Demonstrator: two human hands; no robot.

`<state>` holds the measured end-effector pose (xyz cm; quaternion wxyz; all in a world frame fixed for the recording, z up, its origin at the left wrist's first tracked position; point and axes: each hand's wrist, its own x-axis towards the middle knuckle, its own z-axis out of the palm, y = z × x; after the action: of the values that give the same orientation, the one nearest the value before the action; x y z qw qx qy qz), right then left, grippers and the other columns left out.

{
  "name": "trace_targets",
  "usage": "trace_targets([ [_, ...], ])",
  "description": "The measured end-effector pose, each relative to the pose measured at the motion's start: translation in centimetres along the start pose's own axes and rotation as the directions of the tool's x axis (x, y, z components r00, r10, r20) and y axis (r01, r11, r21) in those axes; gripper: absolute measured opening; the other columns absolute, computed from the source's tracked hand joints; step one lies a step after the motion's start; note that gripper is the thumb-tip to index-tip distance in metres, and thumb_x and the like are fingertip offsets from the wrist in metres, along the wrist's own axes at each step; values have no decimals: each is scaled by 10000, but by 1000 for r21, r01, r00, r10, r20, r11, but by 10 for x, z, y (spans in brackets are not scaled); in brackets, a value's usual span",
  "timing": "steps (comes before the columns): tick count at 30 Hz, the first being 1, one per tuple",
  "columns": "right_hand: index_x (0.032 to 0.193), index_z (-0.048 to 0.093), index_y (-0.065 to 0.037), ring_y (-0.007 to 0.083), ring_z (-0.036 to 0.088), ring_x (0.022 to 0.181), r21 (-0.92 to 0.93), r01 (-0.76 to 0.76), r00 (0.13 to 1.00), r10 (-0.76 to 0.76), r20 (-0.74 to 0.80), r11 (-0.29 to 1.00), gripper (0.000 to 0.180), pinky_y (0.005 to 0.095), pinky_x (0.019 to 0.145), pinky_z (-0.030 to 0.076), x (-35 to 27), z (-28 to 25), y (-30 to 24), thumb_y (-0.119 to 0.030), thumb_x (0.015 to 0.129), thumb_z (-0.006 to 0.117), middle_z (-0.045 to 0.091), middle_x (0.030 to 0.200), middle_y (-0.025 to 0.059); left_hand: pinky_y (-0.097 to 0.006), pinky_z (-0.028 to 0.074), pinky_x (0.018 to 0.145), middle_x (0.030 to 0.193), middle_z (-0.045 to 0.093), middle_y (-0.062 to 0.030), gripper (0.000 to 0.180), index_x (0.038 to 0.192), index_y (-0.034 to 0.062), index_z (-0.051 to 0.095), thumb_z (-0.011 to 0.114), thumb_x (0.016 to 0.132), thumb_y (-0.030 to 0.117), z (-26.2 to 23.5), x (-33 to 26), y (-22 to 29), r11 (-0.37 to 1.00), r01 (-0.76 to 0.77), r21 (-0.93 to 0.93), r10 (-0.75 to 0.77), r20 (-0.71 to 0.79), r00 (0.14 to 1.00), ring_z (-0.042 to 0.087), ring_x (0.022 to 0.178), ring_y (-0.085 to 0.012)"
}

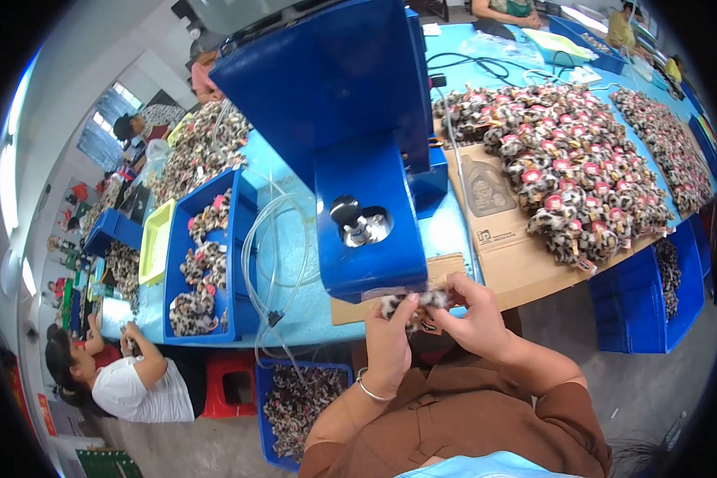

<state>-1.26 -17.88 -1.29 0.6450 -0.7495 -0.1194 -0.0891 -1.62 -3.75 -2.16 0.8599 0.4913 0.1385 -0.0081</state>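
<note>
Both hands hold one small leopard-print plush piece [424, 303] just below the blue machine [358, 159], at the table [295, 311] edge. Left hand [390, 334] and right hand [474, 315] fingers are pinched on it. It looks light, soft and limp; best gripped at the ends.

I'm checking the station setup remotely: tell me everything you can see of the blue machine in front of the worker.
The blue machine is a glossy, boxy metal-looking housing standing upright on the light blue table. Its narrower front column has a round opening showing a shiny metal fitting. Clear tubing loops beside it. The left hand and right hand hold a small furry piece just below its base.
</note>
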Motion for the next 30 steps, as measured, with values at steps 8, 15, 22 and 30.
trace_targets([
  [8,890,560,-15,32,494,686,-355,68,996,-83,-27,932,134,218,599,417,73,-130,30,19,761,560,528,744,-25,-295,429,895,1217,544,-96,411,1273,-2,491,592,882,72,-6,-2,-7,958,113,265,-226,444,867,536,1066,-160],
  [15,917,622,-42,169,606,649,-462,-191,981,155,-115,866,214,308,590,474,221,-189,76,-82,708,600,622,721,91,-262,455,840,1070,624,-83,296,1184,-7,565,573,902,81,-25,-3,-3,906,202,373,-361,429,828,586,931,-136],
  [22,823,604,8,202,649,534,-661,-242,965,244,-91,710,97,328,494,520,288,-164,115,-36,757,547,648,659,125,-236,462,812,947,650,-79,222,1044,-35,641,563,931,139,-79,-20,15,803,195,562,-479,416,773,582,846,-108],
  [30,852,680,-64,346,649,880,-782,-329,933,311,-182,529,201,398,797,519,311,-152,123,-145,684,605,669,880,197,-217,464,757,906,651,-97,214,1046,-59,633,555,932,105,-113,-24,17,847,287,446,-428,253,868,582,790,-101],
])
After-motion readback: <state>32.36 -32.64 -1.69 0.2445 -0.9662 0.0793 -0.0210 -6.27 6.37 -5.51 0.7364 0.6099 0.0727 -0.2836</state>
